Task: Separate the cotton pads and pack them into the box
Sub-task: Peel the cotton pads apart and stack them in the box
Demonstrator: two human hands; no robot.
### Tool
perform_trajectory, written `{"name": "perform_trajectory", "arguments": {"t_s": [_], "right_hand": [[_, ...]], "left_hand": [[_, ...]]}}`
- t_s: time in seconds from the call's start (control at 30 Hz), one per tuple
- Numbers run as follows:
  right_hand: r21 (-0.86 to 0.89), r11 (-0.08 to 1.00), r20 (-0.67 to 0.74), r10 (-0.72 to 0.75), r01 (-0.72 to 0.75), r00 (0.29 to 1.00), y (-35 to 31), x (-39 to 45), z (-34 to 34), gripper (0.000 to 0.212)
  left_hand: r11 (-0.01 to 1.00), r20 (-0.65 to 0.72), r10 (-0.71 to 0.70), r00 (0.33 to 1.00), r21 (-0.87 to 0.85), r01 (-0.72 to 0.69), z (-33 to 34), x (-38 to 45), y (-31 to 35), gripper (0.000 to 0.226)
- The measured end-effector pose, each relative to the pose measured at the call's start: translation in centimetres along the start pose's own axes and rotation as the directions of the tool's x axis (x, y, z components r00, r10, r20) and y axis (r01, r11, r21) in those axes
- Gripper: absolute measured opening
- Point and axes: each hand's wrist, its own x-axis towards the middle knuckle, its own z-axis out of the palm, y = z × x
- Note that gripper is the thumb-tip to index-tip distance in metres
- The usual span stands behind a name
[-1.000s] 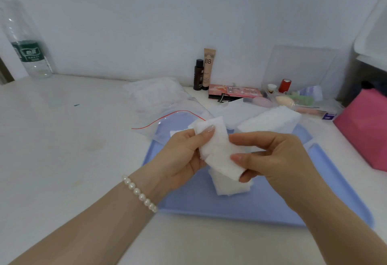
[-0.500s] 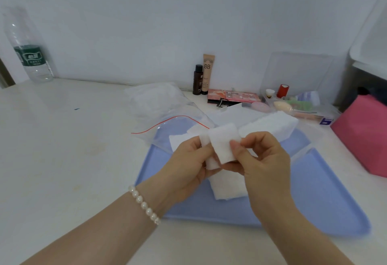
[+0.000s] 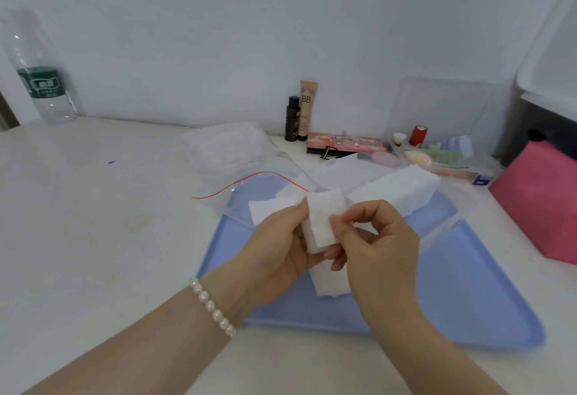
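My left hand (image 3: 278,248) holds a small stack of white cotton pads (image 3: 323,223) above the blue tray (image 3: 468,285). My right hand (image 3: 377,248) pinches the right edge of the front pad with thumb and forefinger. More loose pads (image 3: 331,282) lie on the tray under my hands. A long white block of pads (image 3: 396,191) sits in a clear plastic box (image 3: 443,226) at the tray's far right. One flat pad (image 3: 265,207) lies by the zip bag.
A clear zip bag with a red strip (image 3: 249,179) lies at the tray's far left. Behind are two cosmetic bottles (image 3: 301,113), a palette (image 3: 343,143), a clear organiser of makeup items (image 3: 437,151), a pink box (image 3: 543,201) and a water bottle (image 3: 37,76) far left.
My hands came closer together and rose a little. The pads went from a tilted spread to an upright stack in my left hand, my right fingers now pinching its edge.
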Motion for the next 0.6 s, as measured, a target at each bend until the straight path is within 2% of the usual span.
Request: {"name": "perform_trajectory", "arguments": {"t_s": [0.1, 0.17, 0.27, 0.43, 0.47, 0.53, 0.6], "right_hand": [[-0.014, 1.0, 0.022, 0.007, -0.007, 1.0, 0.2, 0.0, -0.1, 0.019], [-0.033, 0.999, 0.029, 0.003, -0.002, 1.0, 0.4, 0.0, 0.0, 0.019], [-0.056, 0.998, 0.059, -0.018, 0.021, 0.998, 0.3, -0.4, 0.1, 0.019], [-0.057, 0.99, 0.051, -0.125, 0.128, 0.991, 0.0, -0.3, -0.7, 0.026], [-0.078, 0.984, 0.064, -0.154, 0.159, 0.986, 0.0, -0.2, -1.0, 0.028], [-0.217, 0.945, 0.154, -0.214, 0.244, 0.965, 0.1, -0.1, -1.2, 0.027], [-0.404, 0.846, 0.311, -0.23, 0.347, 0.922, 0.5, 0.0, -0.6, 0.025]], "left_hand": [[1.0, 0.004, -0.017, 1.0, -0.006, 0.017, -0.1, 0.0, 0.1, 0.061], [0.998, 0.006, 0.019, 1.0, 0.056, -0.02, -0.2, -0.1, 0.0, 0.069], [0.977, -0.012, 0.103, 0.995, 0.191, -0.099, -0.1, -0.5, -0.2, 0.05], [0.959, -0.104, 0.094, 0.99, 0.278, -0.062, -1.3, -2.3, 0.8, 0.026], [0.945, -0.126, 0.109, 0.986, 0.321, -0.064, -2.0, -2.9, 1.1, 0.027], [0.912, -0.197, 0.179, 0.964, 0.401, -0.088, -3.7, -4.1, 1.3, 0.035], [0.902, -0.264, 0.247, 0.932, 0.415, -0.122, -5.0, -4.9, 1.3, 0.033]]}}
